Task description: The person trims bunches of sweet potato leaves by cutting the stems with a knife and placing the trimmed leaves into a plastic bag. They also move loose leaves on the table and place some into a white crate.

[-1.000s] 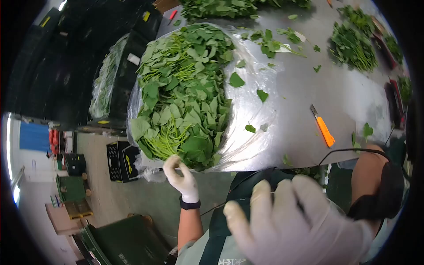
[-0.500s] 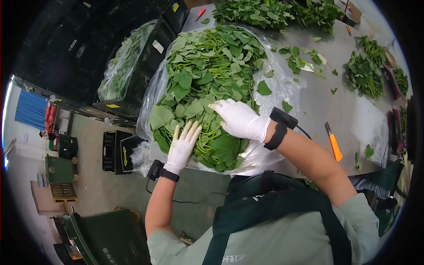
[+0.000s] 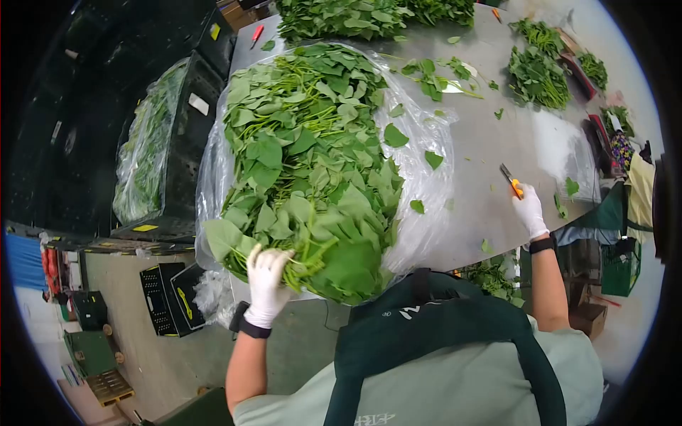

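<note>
A long pile of leafy greens [image 3: 284,149] lies on clear plastic sheeting [image 3: 426,206] in front of me. My left hand [image 3: 266,278], in a white glove, is closed around stems at the pile's near end, with broad leaves spreading to its right. My right hand [image 3: 529,211], also gloved, is out at the right side of the table. Its fingers are closed on the orange handle of a utility knife [image 3: 514,186], whose blade points away from me. Part of the handle is hidden by the fingers.
The metal table [image 3: 476,156] carries loose leaves and a red-handled tool [image 3: 256,33]. More greens [image 3: 348,18] are heaped at the back, with bunches [image 3: 538,77] at the far right. A black crate [image 3: 181,135] of bagged greens stands left. Black baskets [image 3: 162,302] sit on the floor.
My right hand has left the pile, moved right and taken hold of the utility knife. My left hand has gone from lying flat on the leaves to gripping stems. The view has shifted right.
</note>
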### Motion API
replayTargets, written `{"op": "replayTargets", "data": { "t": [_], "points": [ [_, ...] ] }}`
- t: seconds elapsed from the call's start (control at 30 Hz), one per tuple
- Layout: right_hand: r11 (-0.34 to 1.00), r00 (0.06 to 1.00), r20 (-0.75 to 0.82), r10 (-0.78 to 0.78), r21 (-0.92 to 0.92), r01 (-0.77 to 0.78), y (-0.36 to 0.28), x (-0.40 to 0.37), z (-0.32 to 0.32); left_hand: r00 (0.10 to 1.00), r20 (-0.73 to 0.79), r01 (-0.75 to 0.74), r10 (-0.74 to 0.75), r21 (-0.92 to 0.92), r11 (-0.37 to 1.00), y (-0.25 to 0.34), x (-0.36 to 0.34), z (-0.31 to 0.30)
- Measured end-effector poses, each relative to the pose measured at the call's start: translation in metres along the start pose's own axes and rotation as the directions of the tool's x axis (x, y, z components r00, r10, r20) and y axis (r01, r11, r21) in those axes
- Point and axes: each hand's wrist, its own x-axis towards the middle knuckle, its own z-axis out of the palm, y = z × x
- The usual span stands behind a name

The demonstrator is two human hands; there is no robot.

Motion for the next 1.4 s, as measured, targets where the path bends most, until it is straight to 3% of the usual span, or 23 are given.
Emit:
{"op": "replayTargets", "data": {
  "t": [0.03,0.07,0.13,0.23,0.3,0.33,0.47,0.57,0.63,0.7,0.8,0.83,0.9,0.97,1.0,1.03,1.13,1.17,1.23,1.4],
  "points": [
    [0.989,0.99,0.032,0.136,0.056,-0.137,-0.004,-0.012,-0.013,0.999,-0.047,0.021,-0.024,-0.064,0.998,-0.001,0.019,-0.006],
    [0.987,0.989,0.028,0.147,0.061,-0.149,-0.016,-0.017,-0.011,0.996,-0.063,0.058,-0.062,-0.071,0.996,-0.005,0.028,-0.003],
    [0.924,0.982,-0.039,-0.186,0.333,0.188,-0.058,-0.03,-0.001,0.996,-0.064,0.059,-0.061,-0.04,0.997,-0.006,0.039,0.005],
    [0.846,0.88,-0.022,-0.474,0.266,0.462,-0.143,-0.052,0.003,0.998,0.047,0.038,-0.041,0.056,0.998,0.008,0.034,0.016],
    [0.758,0.794,0.037,-0.607,0.326,0.565,-0.182,-0.062,0.006,0.988,0.155,0.009,-0.02,0.074,0.997,0.018,0.023,0.013],
    [0.736,0.779,0.089,-0.621,0.409,0.54,-0.201,-0.067,0.002,0.976,0.217,0.012,-0.023,0.053,0.999,0.023,0.021,0.005],
    [0.575,0.642,0.057,-0.764,0.511,0.639,-0.258,-0.072,-0.025,0.964,0.265,0.005,-0.021,0.06,0.998,0.029,0.013,-0.023],
    [0.177,0.284,-0.147,-0.948,0.499,0.848,-0.305,-0.077,-0.041,0.965,0.262,-0.001,-0.025,0.097,0.995,0.035,0.014,-0.028],
    [0.103,0.15,-0.05,-0.987,0.513,0.852,-0.33,-0.09,-0.032,0.963,0.263,0.022,-0.054,0.125,0.992,0.039,0.015,-0.029],
    [0.14,0.183,-0.032,-0.983,0.523,0.841,-0.333,-0.094,0.0,0.974,0.217,0.035,-0.067,0.149,0.988,0.043,0.017,-0.034],
    [0.403,0.426,0.125,-0.896,0.633,0.662,-0.315,-0.081,0.054,0.988,0.107,0.102,-0.11,0.079,0.992,0.034,0.012,-0.043],
    [0.438,0.457,0.145,-0.878,0.631,0.641,-0.311,-0.077,0.061,0.987,0.084,0.135,-0.139,0.062,0.989,0.029,0.007,-0.044],
    [0.384,0.395,0.121,-0.911,0.599,0.703,-0.304,-0.074,0.067,0.963,-0.003,0.27,-0.27,-0.005,0.963,0.017,-0.004,-0.045],
    [0.366,0.365,0.118,-0.924,0.555,0.747,-0.303,-0.075,0.066,0.856,-0.07,0.459,-0.512,-0.353,0.815,0.002,-0.018,-0.042],
    [0.348,0.338,0.116,-0.934,0.507,0.789,-0.303,-0.076,0.066,0.798,-0.107,0.47,-0.593,-0.506,0.723,0.002,-0.016,-0.046],
    [0.346,0.338,0.111,-0.935,0.505,0.791,-0.303,-0.075,0.067,0.77,-0.13,0.474,-0.625,-0.539,0.696,0.0,-0.015,-0.055],
    [0.324,0.321,0.09,-0.943,0.472,0.82,-0.301,-0.076,0.07,0.642,-0.258,0.299,-0.722,-0.783,0.545,-0.013,-0.008,-0.08],
    [0.327,0.321,0.097,-0.942,0.472,0.819,-0.3,-0.077,0.071,0.63,-0.24,0.241,-0.738,-0.844,0.48,-0.013,-0.006,-0.092],
    [0.322,0.321,0.085,-0.943,0.474,0.82,-0.301,-0.077,0.07,0.644,-0.28,0.093,-0.712,-0.895,0.436,-0.016,0.003,-0.11],
    [0.323,0.334,0.075,-0.939,0.521,0.79,-0.302,-0.077,0.066,0.731,-0.275,0.036,-0.625,-0.899,0.437,0.016,0.052,-0.156]
  ]
}}
